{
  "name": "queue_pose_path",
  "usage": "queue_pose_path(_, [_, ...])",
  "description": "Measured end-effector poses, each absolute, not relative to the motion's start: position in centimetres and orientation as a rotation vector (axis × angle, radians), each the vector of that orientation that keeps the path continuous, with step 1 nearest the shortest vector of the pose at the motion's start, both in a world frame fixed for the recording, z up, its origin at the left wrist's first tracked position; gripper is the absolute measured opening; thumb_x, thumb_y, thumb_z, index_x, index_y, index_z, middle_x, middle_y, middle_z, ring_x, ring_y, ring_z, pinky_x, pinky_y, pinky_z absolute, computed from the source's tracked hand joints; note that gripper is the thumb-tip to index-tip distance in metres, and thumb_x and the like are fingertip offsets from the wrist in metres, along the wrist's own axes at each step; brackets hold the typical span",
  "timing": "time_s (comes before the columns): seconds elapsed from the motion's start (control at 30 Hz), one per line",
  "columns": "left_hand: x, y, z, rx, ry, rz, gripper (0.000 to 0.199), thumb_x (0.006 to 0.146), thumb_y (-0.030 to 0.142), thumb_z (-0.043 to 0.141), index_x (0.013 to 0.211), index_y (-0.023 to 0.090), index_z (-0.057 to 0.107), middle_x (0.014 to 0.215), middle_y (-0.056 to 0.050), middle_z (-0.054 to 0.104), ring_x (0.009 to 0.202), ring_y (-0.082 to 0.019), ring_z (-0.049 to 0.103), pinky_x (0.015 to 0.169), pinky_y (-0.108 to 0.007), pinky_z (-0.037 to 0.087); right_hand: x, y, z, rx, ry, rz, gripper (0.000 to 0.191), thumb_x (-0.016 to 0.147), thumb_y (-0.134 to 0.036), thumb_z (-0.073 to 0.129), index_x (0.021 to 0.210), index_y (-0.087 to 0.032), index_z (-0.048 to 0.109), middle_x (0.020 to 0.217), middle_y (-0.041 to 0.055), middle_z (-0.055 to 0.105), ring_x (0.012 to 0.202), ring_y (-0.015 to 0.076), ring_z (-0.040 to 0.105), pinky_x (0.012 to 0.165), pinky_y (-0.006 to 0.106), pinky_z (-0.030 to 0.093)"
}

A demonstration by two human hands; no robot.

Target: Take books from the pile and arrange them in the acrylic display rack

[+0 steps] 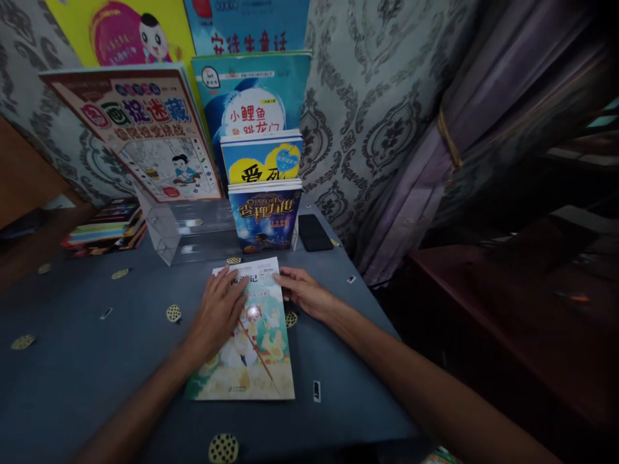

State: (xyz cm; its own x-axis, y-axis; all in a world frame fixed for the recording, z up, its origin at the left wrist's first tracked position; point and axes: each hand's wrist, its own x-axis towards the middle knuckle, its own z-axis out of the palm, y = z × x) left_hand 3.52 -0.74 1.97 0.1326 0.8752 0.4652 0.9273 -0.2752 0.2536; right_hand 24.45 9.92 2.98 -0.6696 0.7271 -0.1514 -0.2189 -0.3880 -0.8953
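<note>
A paperback book (265, 341) with a pale cover, Chinese title and a painted figure holding a staff lies front up on the table. My left hand (220, 309) rests flat over the cover's upper left part, its fingers stretched out across the title. At the upper right edge, my right hand (302, 290) has its thumb on the cover and the other fingers curled at the edge, partly hidden. Just beyond the book stands a clear display rack (188, 248). Its front right slot holds a dark blue book (265, 222).
Behind it in the rack are a yellow-and-blue book (261, 158), a teal book (251, 90) and a large picture-puzzle book (145, 129). A black phone (315, 233) lies right of the rack. Stacked books (109, 225) are at the left. A purple curtain (430, 148) hangs right.
</note>
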Motion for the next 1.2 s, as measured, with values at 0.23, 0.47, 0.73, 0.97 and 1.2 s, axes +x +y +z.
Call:
queue_pose_path(0.23, [5.3,-2.2,2.4,-2.398,-1.872,-0.735,0.048,0.104,0.044,0.039,0.146,0.024,0.049,0.157,-0.013,0.045,0.151,-0.03,0.032,0.12,-0.056,0.033,24.2,9.9,3.0,-0.739,-1.172,2.067,0.041,0.058,-0.037,0.092,0.084,-0.017,0.068,0.068,-0.0024,0.065,0.057,0.0087,0.052,0.049,0.02,0.035])
queue_pose_path(0.47, [2.9,-2.2,4.4,-2.647,-1.943,-0.554,0.054,0.101,0.05,0.044,0.151,0.029,0.043,0.163,-0.009,0.038,0.153,-0.029,0.029,0.123,-0.059,0.024,24.1,8.7,2.9,-0.682,-1.149,2.132,0.061,0.063,-0.035,0.089,0.111,-0.023,0.055,0.07,-0.0062,0.066,0.054,0.0093,0.057,0.049,0.019,0.043])
queue_pose_path(0.73, [1.8,-1.4,6.7,-2.83,-2.004,-0.308,0.053,0.097,0.051,0.053,0.144,0.028,0.051,0.161,-0.011,0.041,0.151,-0.032,0.033,0.121,-0.059,0.029,24.2,8.9,2.2,-0.687,-1.604,1.841,0.031,0.076,-0.035,0.076,0.099,-0.018,0.065,0.081,0.0008,0.07,0.066,0.0131,0.065,0.06,0.025,0.055])
queue_pose_path(0.97, [9.9,-1.9,5.0,-2.39,-2.155,-0.17,0.066,0.093,0.047,0.06,0.147,0.014,0.043,0.159,-0.024,0.038,0.15,-0.047,0.027,0.115,-0.072,0.027,25.0,10.4,2.7,-0.861,-1.789,1.566,0.018,0.082,-0.03,0.061,0.081,-0.016,0.072,0.062,-0.0008,0.064,0.055,0.0127,0.06,0.057,0.025,0.05])
queue_pose_path(1.2, [8.7,-2.2,6.2,-2.576,-1.98,-0.032,0.057,0.093,0.027,0.05,0.148,0.018,0.038,0.161,-0.02,0.037,0.153,-0.038,0.026,0.118,-0.065,0.028,24.8,10.2,2.6,-0.857,-1.936,1.411,0.022,0.084,-0.033,0.061,0.081,-0.017,0.076,0.064,0.0013,0.067,0.053,0.0139,0.059,0.053,0.026,0.047])
